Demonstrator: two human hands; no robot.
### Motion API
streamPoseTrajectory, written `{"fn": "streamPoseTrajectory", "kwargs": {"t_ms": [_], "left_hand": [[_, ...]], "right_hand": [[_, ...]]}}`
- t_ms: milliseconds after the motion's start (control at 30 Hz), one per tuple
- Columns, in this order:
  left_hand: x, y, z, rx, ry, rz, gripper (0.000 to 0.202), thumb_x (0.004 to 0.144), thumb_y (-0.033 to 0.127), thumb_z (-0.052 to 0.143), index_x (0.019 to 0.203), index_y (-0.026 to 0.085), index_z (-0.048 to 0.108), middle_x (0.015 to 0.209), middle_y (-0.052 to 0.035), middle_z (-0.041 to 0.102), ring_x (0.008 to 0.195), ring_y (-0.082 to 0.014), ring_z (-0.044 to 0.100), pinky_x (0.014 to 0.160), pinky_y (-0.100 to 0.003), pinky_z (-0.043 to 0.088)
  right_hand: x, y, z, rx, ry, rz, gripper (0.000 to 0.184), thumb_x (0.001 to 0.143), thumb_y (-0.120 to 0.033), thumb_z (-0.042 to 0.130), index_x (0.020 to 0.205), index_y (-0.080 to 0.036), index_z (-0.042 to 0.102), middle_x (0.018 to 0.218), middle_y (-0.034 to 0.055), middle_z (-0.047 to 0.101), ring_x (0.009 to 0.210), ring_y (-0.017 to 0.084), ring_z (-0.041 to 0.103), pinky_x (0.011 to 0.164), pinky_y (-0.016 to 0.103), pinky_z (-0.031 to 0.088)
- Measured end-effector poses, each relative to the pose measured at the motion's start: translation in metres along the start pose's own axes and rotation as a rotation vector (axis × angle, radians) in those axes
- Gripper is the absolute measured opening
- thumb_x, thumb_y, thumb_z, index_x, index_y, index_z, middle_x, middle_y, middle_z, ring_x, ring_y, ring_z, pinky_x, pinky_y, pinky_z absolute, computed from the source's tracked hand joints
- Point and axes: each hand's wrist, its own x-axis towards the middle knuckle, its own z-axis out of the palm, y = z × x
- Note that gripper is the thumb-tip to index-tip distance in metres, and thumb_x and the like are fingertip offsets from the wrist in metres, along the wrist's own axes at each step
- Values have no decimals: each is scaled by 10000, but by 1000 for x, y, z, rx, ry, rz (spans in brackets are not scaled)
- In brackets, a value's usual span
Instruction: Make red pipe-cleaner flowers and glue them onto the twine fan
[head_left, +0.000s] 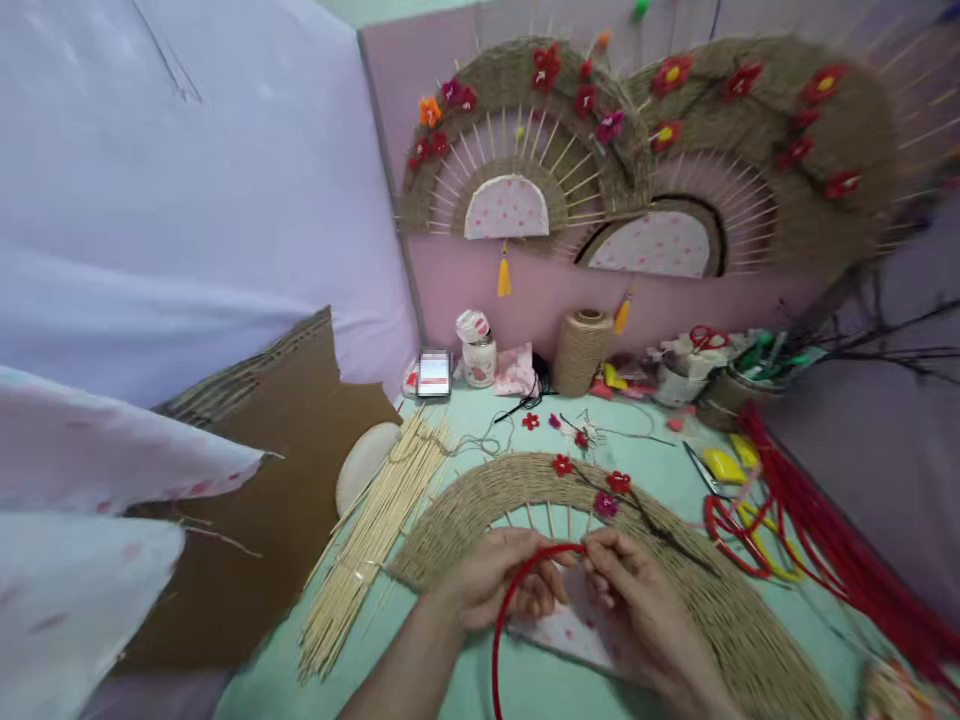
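A red pipe cleaner [501,640] arcs between my hands above a woven twine fan [457,515] lying on the table. My right hand [626,580] pinches its tip between thumb and finger. My left hand [510,580] is closed on it a little further along, fingers curled, and the rest of the strand hangs down past the lower frame edge. Under the hands lies the fan's patterned fabric centre [570,630], partly covered. Red flowers [619,482] and a magenta flower [606,505] sit along a dark twig [660,535] on the fan.
Bundled thin sticks [375,540] lie at left beside brown cardboard [292,480]. Red pipe cleaners [832,530] and red-handled scissors [739,540] are at right. A phone [434,373], a jar [478,360] and a twine spool [583,352] stand at the back. Decorated fans [517,75] hang on the wall.
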Motion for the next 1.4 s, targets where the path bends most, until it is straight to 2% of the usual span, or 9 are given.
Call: {"fn": "streamPoseTrajectory", "kwargs": {"t_ms": [167, 333, 500, 667, 767, 900, 1033, 1167, 1400], "left_hand": [[6, -5, -1, 80, 112, 77, 362, 692, 436, 706, 776, 88, 649, 506, 14, 564, 355, -18, 399, 364, -166, 205], [8, -4, 1, 110, 160, 130, 339, 762, 446, 614, 719, 110, 609, 462, 38, 511, 324, -8, 259, 368, -208, 100], [5, -6, 2, 212, 119, 66, 318, 738, 448, 640, 681, 145, 563, 462, 65, 471, 329, -19, 218, 371, -225, 99], [4, -8, 3, 255, 159, 140, 371, 700, 491, 679, 669, 154, 525, 475, 76, 438, 364, -24, 249, 393, -228, 106], [5, -8, 5, 257, 178, 192, 376, 699, 490, 685, 680, 148, 530, 491, 72, 437, 392, -27, 274, 408, -223, 130], [8, -9, 8, 236, 243, 263, 377, 710, 495, 676, 714, 144, 537, 532, 54, 474, 427, -35, 305, 427, -217, 166], [12, -15, 10, 162, 282, 327, 352, 734, 472, 664, 829, 159, 534, 567, 54, 505, 437, -41, 312, 436, -209, 185], [14, -17, 11, 131, 335, 341, 331, 714, 451, 687, 780, 156, 552, 557, 52, 498, 454, -47, 347, 449, -201, 218], [16, -18, 11, 239, 389, 329, 278, 683, 390, 711, 736, 123, 656, 608, 5, 562, 541, -77, 454, 528, -214, 328]], "right_hand": [[0, 0, 0, -282, -10, -124, 334, 635, -477, 758, 710, -176, 635, 586, -20, 552, 525, 109, 448, 498, 221, 352], [0, 0, 1, -470, -133, -161, 308, 717, -471, 687, 782, -170, 677, 766, 49, 667, 727, 183, 560, 669, 276, 415], [-5, -3, -3, -365, -298, 29, 311, 713, -452, 718, 697, -158, 619, 630, -10, 554, 564, 94, 432, 527, 215, 318], [-11, 2, -4, -120, -460, 255, 314, 669, -404, 778, 709, -152, 595, 568, -55, 450, 478, 39, 310, 455, 184, 191], [-11, 7, 1, -46, -404, 286, 307, 656, -400, 789, 720, -154, 616, 568, -63, 429, 472, 29, 297, 450, 167, 186], [-9, 11, 7, -6, -280, 238, 288, 644, -375, 802, 743, -153, 648, 624, -35, 498, 539, 47, 399, 491, 154, 275], [-8, 12, 10, 44, -278, 154, 281, 659, -383, 793, 757, -158, 657, 622, -20, 536, 524, 55, 415, 475, 166, 292], [-9, 11, 11, 29, -284, 111, 318, 643, -405, 798, 840, -177, 696, 561, -35, 518, 478, 50, 385, 460, 170, 290], [-8, 9, 7, -185, -240, -35, 222, 689, -399, 757, 776, -195, 737, 870, 61, 688, 785, 183, 605, 715, 278, 462]]}}
